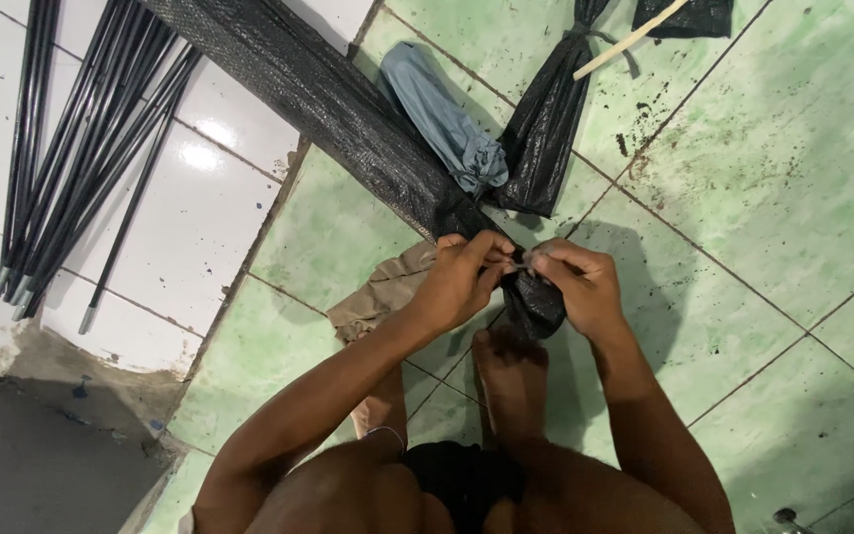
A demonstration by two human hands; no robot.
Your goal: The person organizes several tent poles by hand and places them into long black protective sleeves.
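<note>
At the centre of the frame, the left hand [462,277] and the right hand [580,282] meet over a small black plastic bag [533,307], which hangs just above a bare foot [511,381] on the green tiled floor [763,178]. The fingers of both hands are closed, pinching the bag's gathered top between them. A crumpled piece of brown paper [383,297] lies left of the hands. Above them, a long roll of black woven mesh [338,109] runs diagonally to the upper left, beside a folded grey-blue cloth bundle [447,124] and a tied black plastic bag [546,129]. A bundle of thin black rods [91,138] lies on white tiles at upper left.
</note>
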